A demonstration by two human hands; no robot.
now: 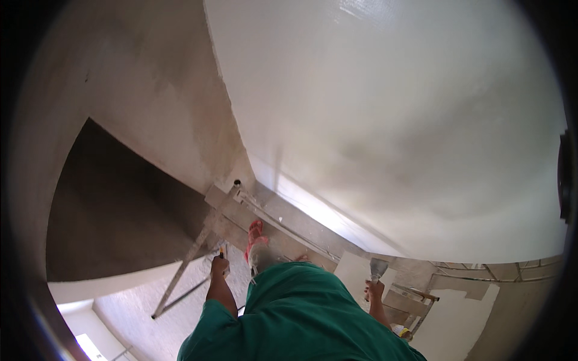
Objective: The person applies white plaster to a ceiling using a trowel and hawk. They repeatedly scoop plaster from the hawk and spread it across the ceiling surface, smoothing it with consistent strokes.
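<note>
My right hand (pixel 374 291) is closed around the handle of a putty knife (pixel 379 266), its wide flat blade pointing up and away from me. On the other side of my body, my left hand (pixel 220 265) grips a tool with a black and orange handle (pixel 222 251); its working end is too small to make out. Both hands hang apart at my sides, away from the wall. Ahead and to the right rises a large wall with a smooth white coat (pixel 373 120). Its left border meets bare grey-brown plaster (pixel 156 78) in a rough line.
I stand on scaffold planks (pixel 232 210), one foot in a red sandal (pixel 255 231). A metal scaffold frame (pixel 186 262) rises on the left, beside a dark opening (pixel 120 210). More scaffold rails (pixel 500 274) and a white-patched surface (pixel 451 322) lie to the right.
</note>
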